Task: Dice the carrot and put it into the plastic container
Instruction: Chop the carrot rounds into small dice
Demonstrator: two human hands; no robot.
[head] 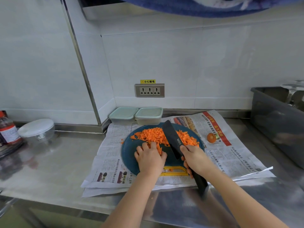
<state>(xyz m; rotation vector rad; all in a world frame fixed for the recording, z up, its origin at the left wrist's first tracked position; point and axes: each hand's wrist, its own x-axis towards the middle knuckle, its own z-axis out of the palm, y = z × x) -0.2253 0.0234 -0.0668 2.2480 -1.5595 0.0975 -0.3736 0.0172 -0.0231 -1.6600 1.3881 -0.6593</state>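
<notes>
Now the right hand point(195, 159) is gripping the knife point(172, 139), blade pointing to 11 o'clock, just at 3 o'clock of the left hand point(150, 157), whose curled fingers are holding the carrot point(158, 148) on the board point(130, 153), while the lidded plastic container point(148, 116) is waiting at 12 o'clock.

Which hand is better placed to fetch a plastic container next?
Left hand: it only holds carrot pieces, nearer the containers behind the board; the right hand grips the knife.
</notes>
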